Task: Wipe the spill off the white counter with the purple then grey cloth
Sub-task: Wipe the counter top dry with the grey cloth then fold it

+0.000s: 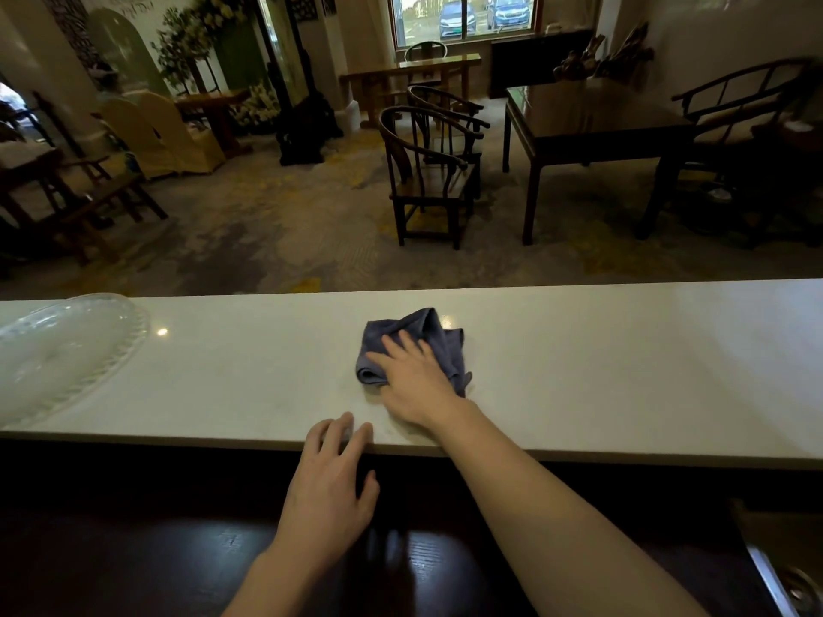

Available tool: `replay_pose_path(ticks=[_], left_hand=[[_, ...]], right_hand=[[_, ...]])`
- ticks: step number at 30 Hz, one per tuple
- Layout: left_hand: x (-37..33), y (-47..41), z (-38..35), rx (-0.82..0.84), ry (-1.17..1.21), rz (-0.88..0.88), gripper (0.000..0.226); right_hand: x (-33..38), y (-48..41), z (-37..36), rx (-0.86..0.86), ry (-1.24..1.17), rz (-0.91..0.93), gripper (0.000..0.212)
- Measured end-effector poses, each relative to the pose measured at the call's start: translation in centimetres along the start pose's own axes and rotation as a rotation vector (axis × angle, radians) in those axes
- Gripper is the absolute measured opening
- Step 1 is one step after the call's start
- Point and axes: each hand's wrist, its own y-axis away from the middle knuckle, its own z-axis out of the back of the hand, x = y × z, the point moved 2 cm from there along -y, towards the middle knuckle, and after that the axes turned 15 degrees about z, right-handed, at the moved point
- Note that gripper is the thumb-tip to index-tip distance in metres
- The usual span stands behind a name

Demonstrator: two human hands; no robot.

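Head view: looks forward and down over a dark lower surface, then the white bench, then a dining room beyond.
Dark surface [222, 554]: nearest, glossy dark wood below the bench edge, light glare on it.
Left hand [332, 478]: palm down, fingers spread apart, fingertips resting on the near edge of the bench, holding nothing.
Right hand [416, 380]: reaches further in, flat with fingers spread, pressed down on top of the cloth, not clamped round it.
Purple cloth [403, 345]: crumpled, bluish-purple in this light, lying on the bench about mid-width, slightly right of centre; its near-right part is under the right hand, folds stick out at the far side and the left.
Bench [623, 371]: long white top running left to right across the view, faint dull smear just near of the cloth; a spill is hard to make out.
Glass platter [62, 349]: clear, oval, patterned rim, on the far-left end of the bench, well apart from the cloth.
Grey cloth: cannot find it in view.
Carpet [267, 242]: patterned, beyond the bench.
Wooden chairs [427, 171]: two dark round-backed ones, far centre.
Dark table [592, 122]: just right of the chairs.
Window [463, 17]: far wall, parked cars outside.
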Motion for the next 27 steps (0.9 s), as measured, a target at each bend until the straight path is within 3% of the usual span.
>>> replay_pose_path(ticks=[8,17,27], left_hand=[[-0.3,0.0,0.0,-0.007,0.027,-0.001,0.057],[0.4,0.4,-0.3,0.013,0.060,0.008,0.060],[0.2,1.1,-0.7,0.019,0.070,0.027,0.063]], right_hand=[[2.5,3.0,-0.7,0.002,-0.055,0.137,0.059],[1.6,10.0,-0.2,-0.011,0.113,0.152,0.067],[-4.7,19.8,4.4,-0.172,0.166,-0.074,0.075]])
